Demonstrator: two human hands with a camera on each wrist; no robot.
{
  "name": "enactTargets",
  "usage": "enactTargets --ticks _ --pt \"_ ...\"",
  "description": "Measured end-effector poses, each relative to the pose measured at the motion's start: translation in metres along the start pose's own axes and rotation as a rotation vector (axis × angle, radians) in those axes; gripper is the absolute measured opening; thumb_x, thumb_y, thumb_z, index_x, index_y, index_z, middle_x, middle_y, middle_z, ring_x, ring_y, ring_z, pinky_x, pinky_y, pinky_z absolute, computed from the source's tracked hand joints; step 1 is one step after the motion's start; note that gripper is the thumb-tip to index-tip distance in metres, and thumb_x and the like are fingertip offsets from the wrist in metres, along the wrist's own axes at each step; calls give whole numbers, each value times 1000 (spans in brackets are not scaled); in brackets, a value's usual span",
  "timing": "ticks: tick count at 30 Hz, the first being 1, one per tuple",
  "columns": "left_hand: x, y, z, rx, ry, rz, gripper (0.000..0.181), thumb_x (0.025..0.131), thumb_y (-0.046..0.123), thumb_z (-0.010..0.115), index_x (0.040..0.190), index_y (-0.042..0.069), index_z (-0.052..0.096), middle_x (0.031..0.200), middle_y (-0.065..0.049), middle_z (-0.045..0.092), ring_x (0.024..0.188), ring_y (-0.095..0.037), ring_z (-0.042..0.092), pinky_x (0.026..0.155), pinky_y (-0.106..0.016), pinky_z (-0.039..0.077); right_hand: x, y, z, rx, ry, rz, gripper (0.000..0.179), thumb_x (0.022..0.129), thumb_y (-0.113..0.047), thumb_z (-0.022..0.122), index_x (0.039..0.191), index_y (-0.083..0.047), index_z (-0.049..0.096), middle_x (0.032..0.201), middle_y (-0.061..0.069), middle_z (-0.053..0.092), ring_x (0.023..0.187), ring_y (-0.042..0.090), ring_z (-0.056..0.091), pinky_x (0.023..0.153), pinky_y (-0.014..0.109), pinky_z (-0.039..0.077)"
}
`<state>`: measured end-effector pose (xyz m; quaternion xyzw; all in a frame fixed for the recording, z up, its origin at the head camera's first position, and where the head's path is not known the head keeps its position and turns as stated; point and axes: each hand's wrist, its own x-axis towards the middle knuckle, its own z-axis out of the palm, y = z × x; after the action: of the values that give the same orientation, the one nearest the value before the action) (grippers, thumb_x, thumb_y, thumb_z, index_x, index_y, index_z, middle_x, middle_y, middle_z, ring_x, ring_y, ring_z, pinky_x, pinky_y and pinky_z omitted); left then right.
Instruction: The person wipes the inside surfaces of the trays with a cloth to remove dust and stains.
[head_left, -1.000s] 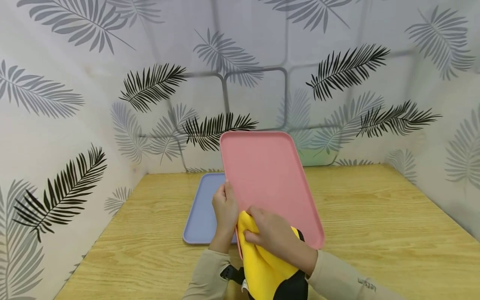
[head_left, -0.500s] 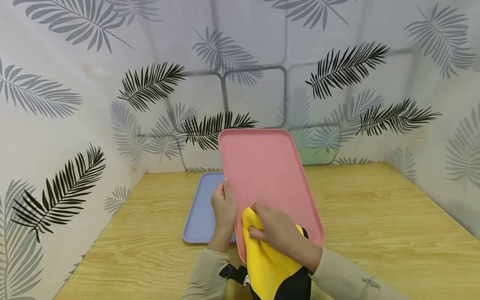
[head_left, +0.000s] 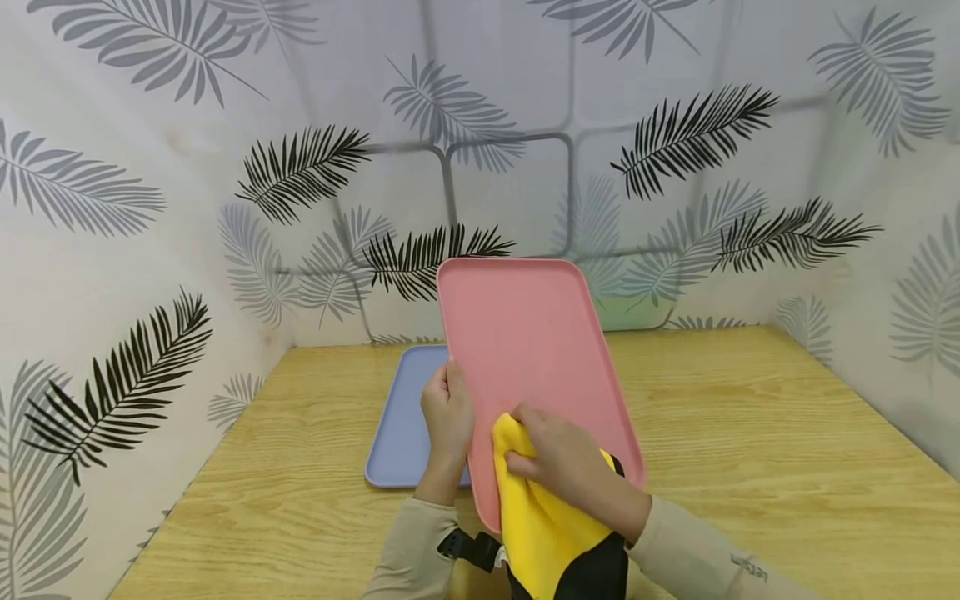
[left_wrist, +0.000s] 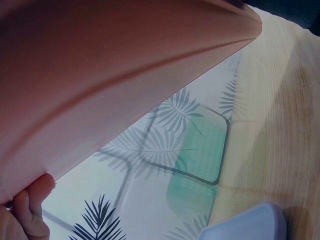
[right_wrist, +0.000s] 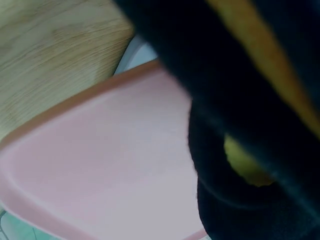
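My left hand [head_left: 447, 417] grips the left edge of a pink tray [head_left: 525, 333], which is held up and tilted above the table. In the left wrist view the tray's underside [left_wrist: 100, 75] fills the upper left, with fingertips [left_wrist: 40, 192] curled at its rim. A yellow and black cloth [head_left: 536, 525] is bunched in my right hand [head_left: 558, 454], which presses it against the lower part of the tray's face. Dark folds of the cloth [right_wrist: 215, 125] cover much of the right wrist view and hide the right fingers.
Behind the pink tray, a blue tray [head_left: 405, 425] lies flat on the wooden table [head_left: 750, 433], partly covered from sight. A leaf-patterned curtain [head_left: 510, 200] stands along the back and sides. A greenish shape [left_wrist: 200, 145] shows through it.
The right hand and cloth have slid a little to the right across the lower part of the pink tray, away from its left edge. The left hand keeps its grip nearly in place.
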<state>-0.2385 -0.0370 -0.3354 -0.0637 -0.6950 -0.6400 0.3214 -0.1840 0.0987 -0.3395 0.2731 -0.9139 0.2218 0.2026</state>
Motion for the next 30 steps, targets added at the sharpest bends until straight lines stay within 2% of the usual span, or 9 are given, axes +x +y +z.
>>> enactTargets --ticks 9,18,30 --pt "0 3 -2 -15 -4 1 42 96 18 39 56 12 31 48 4 23 42 -8 22 41 -23 18 -2 7 -2 0 5 31 26 75 -17 64 93 -6 49 62 -6 35 49 9 30 44 21 27" --pt "0 4 -3 12 4 10 40 95 17 39 56 10 34 49 4 26 45 -9 26 42 -24 21 -5 15 -3 20 -2 69 27 74 -16 64 93 -7 48 63 -6 35 51 10 32 47 22 29" --pt "2 5 -5 32 10 24 38 93 12 40 55 9 36 49 5 27 45 -9 26 42 -24 21 -7 29 -5 -19 -31 143 27 74 -17 65 92 -6 48 64 -5 37 53 11 35 49 24 31"
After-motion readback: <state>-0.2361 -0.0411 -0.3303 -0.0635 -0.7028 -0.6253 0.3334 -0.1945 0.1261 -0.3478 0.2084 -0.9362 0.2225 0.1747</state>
